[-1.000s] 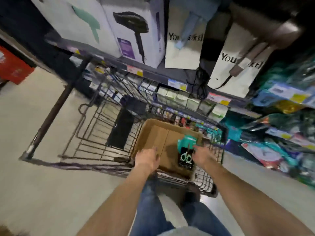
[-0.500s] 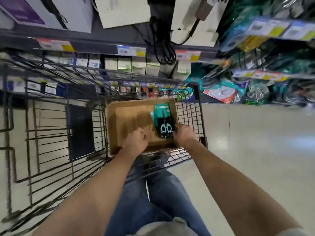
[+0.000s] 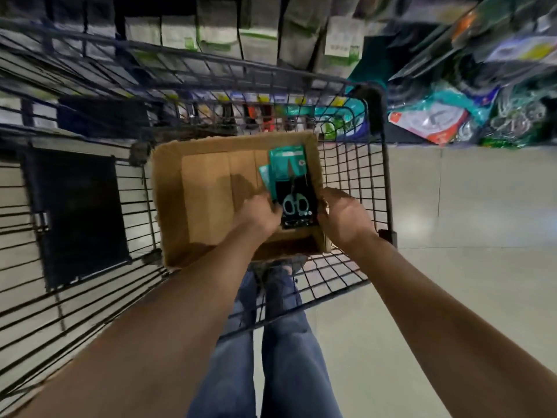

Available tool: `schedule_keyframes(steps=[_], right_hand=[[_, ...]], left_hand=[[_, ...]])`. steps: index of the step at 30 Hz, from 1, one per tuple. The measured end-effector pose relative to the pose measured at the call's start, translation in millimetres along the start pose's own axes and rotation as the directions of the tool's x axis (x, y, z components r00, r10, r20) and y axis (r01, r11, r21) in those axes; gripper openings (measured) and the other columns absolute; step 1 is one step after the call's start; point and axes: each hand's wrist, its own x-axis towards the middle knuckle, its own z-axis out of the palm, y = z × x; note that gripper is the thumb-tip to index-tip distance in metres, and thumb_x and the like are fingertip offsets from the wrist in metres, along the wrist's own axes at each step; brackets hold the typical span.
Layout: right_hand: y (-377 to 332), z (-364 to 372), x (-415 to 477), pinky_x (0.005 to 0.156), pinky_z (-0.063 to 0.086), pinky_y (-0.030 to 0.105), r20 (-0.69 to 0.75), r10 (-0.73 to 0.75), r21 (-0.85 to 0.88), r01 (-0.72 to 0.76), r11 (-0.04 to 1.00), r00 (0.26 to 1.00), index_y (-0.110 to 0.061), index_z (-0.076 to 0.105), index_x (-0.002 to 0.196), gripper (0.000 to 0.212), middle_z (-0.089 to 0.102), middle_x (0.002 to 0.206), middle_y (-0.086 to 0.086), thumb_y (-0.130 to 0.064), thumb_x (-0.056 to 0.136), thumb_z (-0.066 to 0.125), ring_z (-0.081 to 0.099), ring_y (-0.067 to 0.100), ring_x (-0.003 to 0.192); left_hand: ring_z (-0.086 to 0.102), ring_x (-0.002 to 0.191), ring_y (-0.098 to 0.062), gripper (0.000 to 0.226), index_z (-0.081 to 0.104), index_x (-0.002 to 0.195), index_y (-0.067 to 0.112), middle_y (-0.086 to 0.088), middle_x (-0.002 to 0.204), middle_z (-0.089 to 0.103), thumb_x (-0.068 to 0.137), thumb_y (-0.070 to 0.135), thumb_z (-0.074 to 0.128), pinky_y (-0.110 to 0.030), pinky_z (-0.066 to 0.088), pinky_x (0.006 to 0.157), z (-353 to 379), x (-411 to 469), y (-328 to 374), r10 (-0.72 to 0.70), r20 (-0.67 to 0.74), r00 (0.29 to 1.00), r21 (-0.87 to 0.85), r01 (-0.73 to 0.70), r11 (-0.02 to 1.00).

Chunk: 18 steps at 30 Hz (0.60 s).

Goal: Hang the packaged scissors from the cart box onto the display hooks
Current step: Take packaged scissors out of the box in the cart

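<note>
My 2 hands are down in the open brown cardboard box (image 3: 168, 206), apart, with the top teal-and-black card pack of scissors (image 3: 297, 191) between them. My left hand (image 3: 259, 215) has its fingertips against the pack's left edge. My right hand (image 3: 343, 218) sits at the box's right wall, just beside the pack's right edge. Whether either hand has closed on the pack I cannot tell, since the fingers are hidden or blurred. The pack lies flat along the right side of the box, scissor handles toward me and teal header away. It rests on at least 1 more pack, whose teal edge shows at the left. The box rests in the black wire shopping cart (image 3: 355, 164).

I judge the pack to be light, thin and fairly stiff, with a slick face that could slide off the one below. I would pinch it by its long edges, thumb on top and fingers underneath, and keep the teal header free, as the hang hole is probably there. The display hooks must be among the hanging goods (image 3: 437, 122) to my right, but blur hides them.
</note>
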Motion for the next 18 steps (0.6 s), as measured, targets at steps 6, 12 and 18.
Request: schedule_keyframes(steps=[6,12,18], right_hand=[[9.3,-0.3,-0.7,0.093,0.055,0.037,-0.075,-0.161,0.116,0.169,0.979,0.984,-0.02,0.057,0.134,0.032,0.068,0.125,0.005,-0.027,0.104,0.048,0.066,0.023,0.109],[15.6,1.3,-1.8,0.093,0.056,0.037,-0.067,-0.139,0.178,0.149,0.973,0.988,-0.022,0.057,0.135,0.035,0.067,0.127,0.003,-0.027,0.101,0.05,0.065,0.023,0.112],[6.4,3.2,-0.1,0.09,0.057,0.037,-0.066,-0.102,0.19,0.112,0.975,0.993,-0.023,0.056,0.135,0.035,0.069,0.123,0.004,-0.027,0.101,0.051,0.066,0.023,0.109]], left_hand=[[0.069,0.099,-0.021,0.048,0.062,0.128,0.02,-0.003,0.112,0.072,0.092,0.051,0.067,-0.031,0.055,0.073,27.7,43.1,15.0,-0.126,-0.034,0.992,-0.308,0.109,0.945],[0.062,0.12,-0.023,0.038,0.059,0.131,0.008,-0.012,0.131,0.065,0.095,0.017,0.069,-0.021,0.046,0.085,35.1,61.8,5.5,-0.207,0.067,0.976,-0.489,0.213,0.846],[0.062,0.108,-0.013,0.044,0.061,0.13,0.014,0.002,0.122,0.068,0.092,0.033,0.075,-0.02,0.051,0.075,30.7,61.0,0.4,-0.161,0.143,0.977,-0.661,0.215,0.719]])
